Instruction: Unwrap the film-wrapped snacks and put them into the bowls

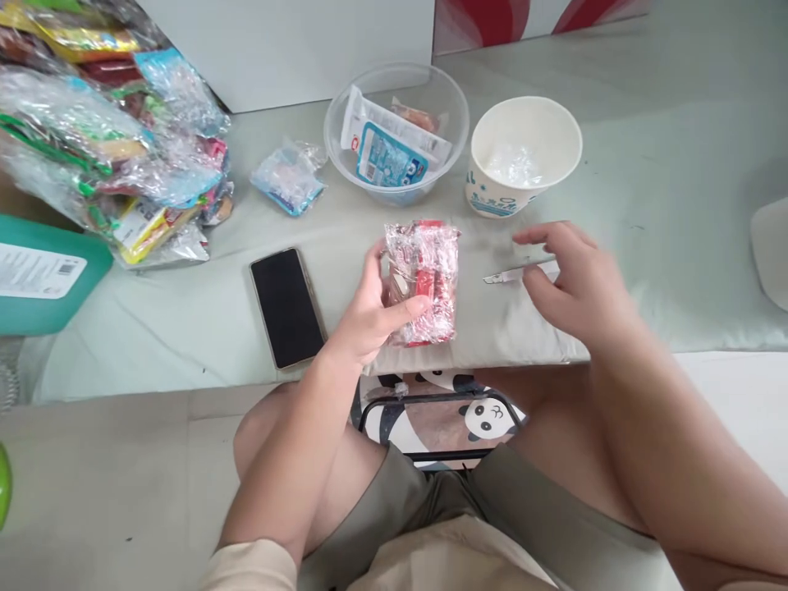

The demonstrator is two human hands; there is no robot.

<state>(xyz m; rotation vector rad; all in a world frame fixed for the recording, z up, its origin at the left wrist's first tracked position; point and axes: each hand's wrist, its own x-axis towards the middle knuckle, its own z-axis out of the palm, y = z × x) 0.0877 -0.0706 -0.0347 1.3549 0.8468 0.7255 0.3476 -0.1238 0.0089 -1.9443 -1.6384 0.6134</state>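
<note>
My left hand [373, 308] grips a red and clear plastic snack packet [423, 281], holding it upright just above the pale green mat [153, 320]. My right hand [575, 283] hovers to the right of it, fingers curled over a small utility knife [514, 272] that lies on the mat. Whether the fingers grip the knife's handle or only touch it is unclear.
A black phone [286, 307] lies left of the packet. Behind stand a clear bowl [397, 131] with wrapped packets and a white paper cup [523, 156] holding wrappers. A heap of snack packets [104, 131] fills the far left, and one small packet [286, 177] lies apart.
</note>
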